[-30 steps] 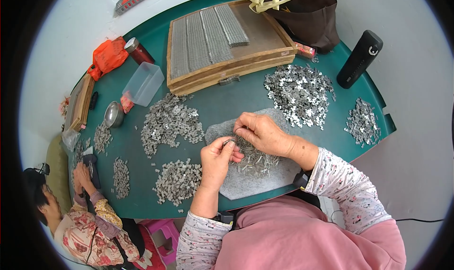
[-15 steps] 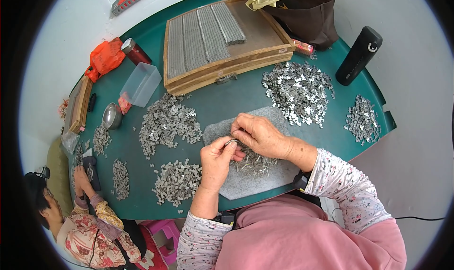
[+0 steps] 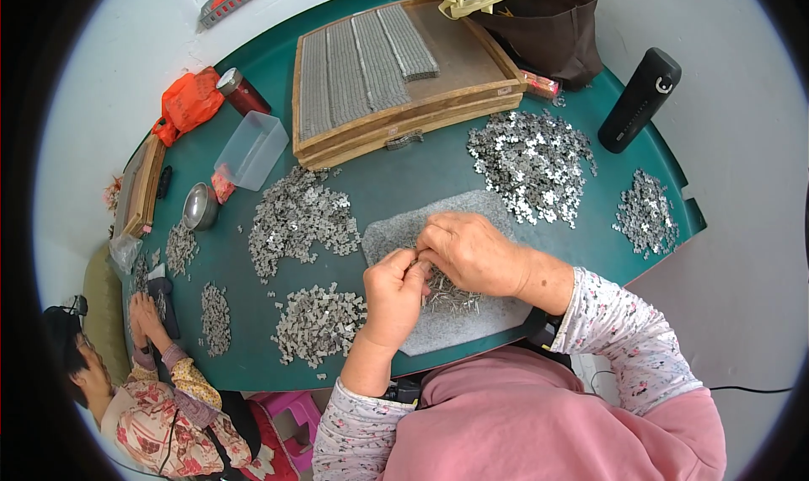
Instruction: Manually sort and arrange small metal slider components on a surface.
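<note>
What is pinched between the left hand (image 3: pixel 394 294) and the right hand (image 3: pixel 468 250) is mostly hidden by the fingers — only small metal pieces (image 3: pixel 448 296) can be made out, and their long axis cannot be told. Both hands are closed on them above the grey felt mat (image 3: pixel 396 235) on the green tabletop (image 3: pixel 404 178).
</note>
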{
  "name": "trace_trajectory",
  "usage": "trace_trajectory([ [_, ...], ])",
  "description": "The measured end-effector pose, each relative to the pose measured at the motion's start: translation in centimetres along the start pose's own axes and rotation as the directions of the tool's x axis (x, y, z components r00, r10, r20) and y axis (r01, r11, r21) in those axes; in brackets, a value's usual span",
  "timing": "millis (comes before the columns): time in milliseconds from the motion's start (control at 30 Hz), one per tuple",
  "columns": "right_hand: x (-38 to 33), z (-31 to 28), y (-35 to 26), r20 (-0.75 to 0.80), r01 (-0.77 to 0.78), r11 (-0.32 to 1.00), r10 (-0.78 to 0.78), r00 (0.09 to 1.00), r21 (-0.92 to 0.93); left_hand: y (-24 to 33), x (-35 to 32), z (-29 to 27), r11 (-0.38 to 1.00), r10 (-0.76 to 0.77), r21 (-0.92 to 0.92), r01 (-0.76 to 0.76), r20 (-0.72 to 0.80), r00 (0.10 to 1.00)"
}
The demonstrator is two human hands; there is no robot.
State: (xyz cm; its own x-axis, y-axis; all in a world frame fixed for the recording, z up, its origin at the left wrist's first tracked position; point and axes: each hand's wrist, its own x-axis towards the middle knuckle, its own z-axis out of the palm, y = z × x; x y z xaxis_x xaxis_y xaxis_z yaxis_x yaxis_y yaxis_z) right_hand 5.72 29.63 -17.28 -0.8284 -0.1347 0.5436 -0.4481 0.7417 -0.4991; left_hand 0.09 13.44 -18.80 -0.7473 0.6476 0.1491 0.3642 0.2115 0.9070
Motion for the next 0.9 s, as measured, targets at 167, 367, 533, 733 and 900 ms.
trace_trajectory([
  [167,-0.3,-0.8,-0.9,-0.014,-0.116,0.993,0.116,0.993,0.035,0.7,0.2,-0.3,0.874,-0.257,-0.382,0.301,0.161,0.953],
  [367,-1.3,-0.9,-1.2,-0.103,-0.005,1.0,0.008,0.995,0.021,0.1,0.4,-1.4,0.602,-0.287,-0.657,0.453,0.351,0.891],
  [533,-1.9,-0.8,-1.3,-0.076,0.035,0.997,-0.03,0.997,0.073,-0.6,-0.1,-1.3,0.447,-0.291,-0.701,0.555,0.473,0.831],
  [733,-2.2,-0.8,-0.9,-0.039,0.013,0.997,-0.01,0.999,0.072,-0.3,0.1,-1.5,0.402,-0.256,-0.704,0.586,0.528,0.81],
  [900,-2.0,-0.5,-1.1,-0.096,0.014,0.998,-0.009,0.995,0.054,-0.2,0.3,-1.7,0.395,-0.271,-0.718,0.574,0.506,0.819],
])
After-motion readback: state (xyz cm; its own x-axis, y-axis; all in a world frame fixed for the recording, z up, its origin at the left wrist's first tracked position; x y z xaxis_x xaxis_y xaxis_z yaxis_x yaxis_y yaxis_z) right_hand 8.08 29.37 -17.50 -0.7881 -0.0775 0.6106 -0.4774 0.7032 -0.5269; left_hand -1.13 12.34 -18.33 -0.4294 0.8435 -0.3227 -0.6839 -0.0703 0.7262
